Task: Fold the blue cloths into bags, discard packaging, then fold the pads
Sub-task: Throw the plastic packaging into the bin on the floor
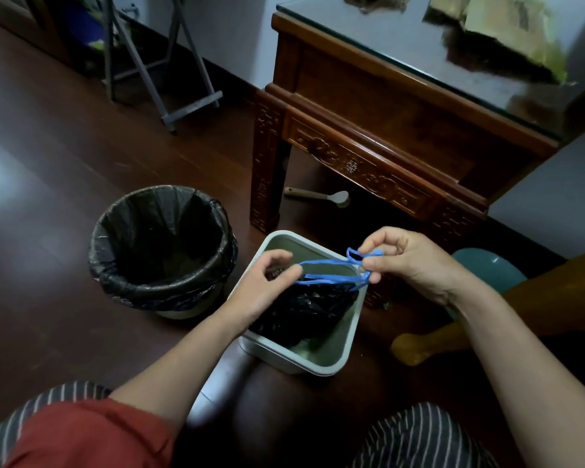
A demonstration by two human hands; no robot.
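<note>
Right grip [409, 261] pinches blue drawstring [328, 262]; left grip [267, 285] holds black bag [304, 309] in bin [284, 359]

Floor [65, 163]: dark wood boards, glossy. Standing on it: round bin [122, 288] with black liner, left; square pale bin [284, 361] just beside it on the right, black bag [304, 309] inside. Carved counter [368, 106], glass-topped, stands beyond the square bin; brownish items on top are too blurred to identify. Light handled tool [318, 194] lies on the floor under the counter. Metal folding stand [190, 106] is by the far wall.
</note>
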